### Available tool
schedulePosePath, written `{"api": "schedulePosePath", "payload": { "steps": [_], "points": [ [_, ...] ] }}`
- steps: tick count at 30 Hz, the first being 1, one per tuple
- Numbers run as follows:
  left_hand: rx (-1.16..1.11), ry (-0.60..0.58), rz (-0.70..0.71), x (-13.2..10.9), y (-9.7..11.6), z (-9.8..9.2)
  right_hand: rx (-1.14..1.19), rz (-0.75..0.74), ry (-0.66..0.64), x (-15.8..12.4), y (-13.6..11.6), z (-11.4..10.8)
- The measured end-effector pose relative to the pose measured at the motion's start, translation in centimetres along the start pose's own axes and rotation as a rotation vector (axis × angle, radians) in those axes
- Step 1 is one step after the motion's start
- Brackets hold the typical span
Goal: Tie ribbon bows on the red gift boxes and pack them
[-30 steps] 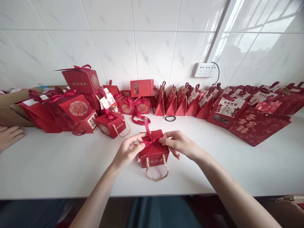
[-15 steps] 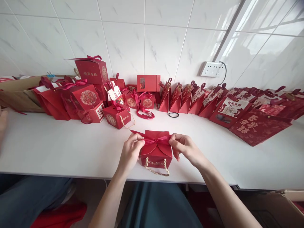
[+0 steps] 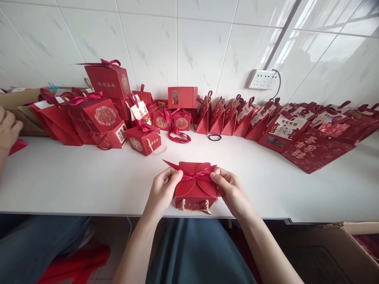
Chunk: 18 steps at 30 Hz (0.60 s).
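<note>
In front of me, near the table's front edge, stands a red gift box [image 3: 194, 192] with curved closing flaps and a twisted gold rope handle [image 3: 195, 210]. Across its top runs a crimson ribbon [image 3: 195, 174], tied at the middle. My left hand [image 3: 165, 188] pinches the ribbon at the box's left side, thumb on top. At the right side my right hand [image 3: 231, 187] grips the ribbon's other part between thumb and fingers. The fingers' undersides are hidden.
A finished-looking red box [image 3: 144, 140] with a rope handle sits behind. Red boxes [image 3: 97, 114] and bags [image 3: 284, 130] line the tiled wall. A black ring [image 3: 214, 137] lies on the table [image 3: 89, 181]. Another person's hand [image 3: 8, 130] is at far left. A power strip [image 3: 264, 79] hangs on the wall.
Both hands stay on the ribbon; my right hand has closed in nearer the box. The view has shifted slightly. The other person's hand has come further into view at left.
</note>
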<state>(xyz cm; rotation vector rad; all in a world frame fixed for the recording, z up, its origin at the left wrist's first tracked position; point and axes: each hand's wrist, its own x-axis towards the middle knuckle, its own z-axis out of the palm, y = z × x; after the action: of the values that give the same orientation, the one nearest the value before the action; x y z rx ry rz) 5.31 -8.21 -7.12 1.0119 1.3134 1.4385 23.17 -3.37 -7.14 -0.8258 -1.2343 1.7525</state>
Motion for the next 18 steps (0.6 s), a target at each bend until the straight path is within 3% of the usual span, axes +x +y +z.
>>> {"api": "schedulePosePath", "payload": {
  "steps": [6,11,15,16,18],
  "points": [
    [0.01,0.073,-0.001,-1.3,-0.5,0.5,0.078,-0.009,0.017,-0.4,1.5,0.1],
    [0.068,0.072,-0.057,-1.5,-0.2,0.1,-0.079,0.054,-0.035,-0.5,0.6,-2.2],
    [0.156,-0.036,-0.092,-1.5,0.4,-0.7,-0.482,-0.297,0.185,-0.4,-3.9,-2.5],
    [0.181,-0.026,-0.075,-1.7,0.5,-0.7,-0.632,-0.385,0.199,-0.2,-5.0,-1.8],
    [0.234,0.066,-0.042,-2.3,0.9,-0.4,-0.885,-0.501,0.077,0.8,-6.5,0.2]
  ]
}}
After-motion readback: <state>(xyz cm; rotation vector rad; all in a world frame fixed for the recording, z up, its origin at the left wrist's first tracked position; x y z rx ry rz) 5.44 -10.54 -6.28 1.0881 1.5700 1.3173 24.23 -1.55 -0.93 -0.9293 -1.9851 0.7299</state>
